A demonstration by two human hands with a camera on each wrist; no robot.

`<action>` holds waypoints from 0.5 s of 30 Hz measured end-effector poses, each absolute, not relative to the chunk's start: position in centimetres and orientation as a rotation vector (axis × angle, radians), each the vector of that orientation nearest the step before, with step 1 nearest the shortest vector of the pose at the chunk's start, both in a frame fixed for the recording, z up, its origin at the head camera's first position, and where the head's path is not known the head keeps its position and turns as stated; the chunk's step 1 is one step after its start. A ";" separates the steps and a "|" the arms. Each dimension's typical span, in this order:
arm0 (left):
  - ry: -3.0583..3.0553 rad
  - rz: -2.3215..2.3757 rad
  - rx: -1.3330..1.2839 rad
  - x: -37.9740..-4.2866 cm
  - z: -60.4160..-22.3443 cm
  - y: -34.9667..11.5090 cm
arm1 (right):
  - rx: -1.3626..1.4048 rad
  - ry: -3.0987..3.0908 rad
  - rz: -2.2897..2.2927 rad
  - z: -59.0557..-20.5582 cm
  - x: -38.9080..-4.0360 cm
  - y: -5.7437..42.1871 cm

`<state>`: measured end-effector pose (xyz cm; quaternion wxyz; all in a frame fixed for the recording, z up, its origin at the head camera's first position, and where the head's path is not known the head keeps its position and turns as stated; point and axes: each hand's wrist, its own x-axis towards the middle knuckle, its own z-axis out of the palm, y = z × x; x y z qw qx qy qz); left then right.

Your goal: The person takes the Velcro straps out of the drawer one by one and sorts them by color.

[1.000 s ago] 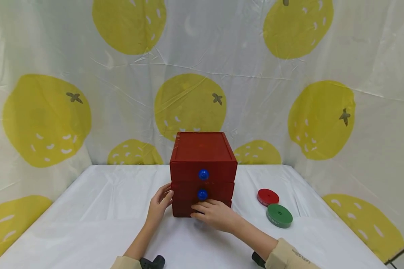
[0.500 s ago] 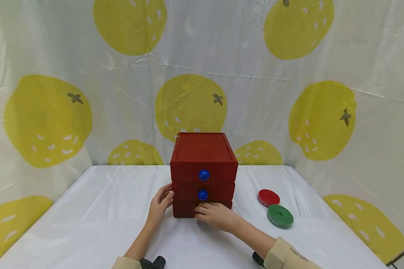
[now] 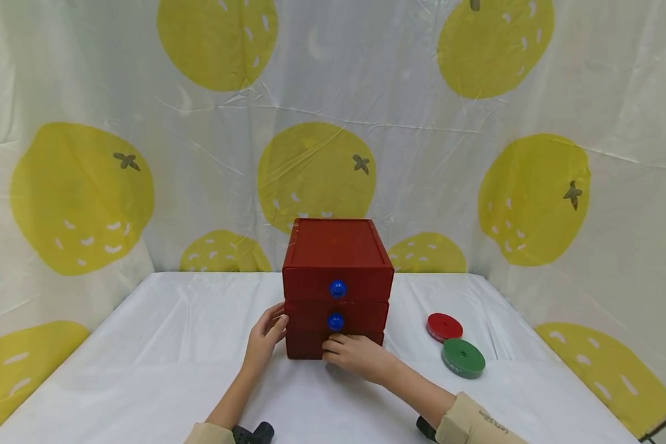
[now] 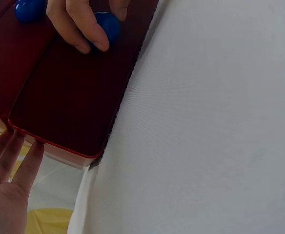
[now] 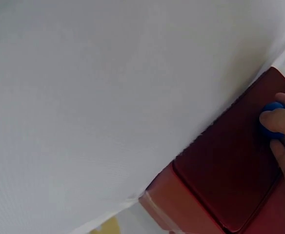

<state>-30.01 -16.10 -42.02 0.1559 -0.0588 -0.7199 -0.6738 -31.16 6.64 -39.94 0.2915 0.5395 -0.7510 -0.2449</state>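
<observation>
A red drawer cabinet with stacked drawers stands on the white-covered table, its front towards me. Two blue knobs show in the head view, on the top drawer and the middle drawer. My right hand pinches the blue knob of the bottom drawer between thumb and fingers; the head view hides that knob behind the hand. At the cabinet's left side, my left hand touches the wall with extended fingertips. The drawers look pushed in.
To the right of the cabinet lie a red flat roll and a green flat roll, side by side on the white tablecloth. A curtain with yellow lemon prints hangs behind and along the sides.
The right hand's fingers, more spread and further left a second ago, have drawn in around the bottom knob. The left hand and the cabinet keep their places; the view shifts slightly.
</observation>
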 end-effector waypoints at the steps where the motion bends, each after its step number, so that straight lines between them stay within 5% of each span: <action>1: -2.061 -1.928 -0.166 -30.0 -42.1 -16.1 | 1.439 -2.002 -0.655 -40.0 -31.2 6.6; 15: -2.049 -1.918 -0.167 -30.0 -42.1 -16.0 | 1.440 -2.075 -0.638 -39.6 -30.9 6.4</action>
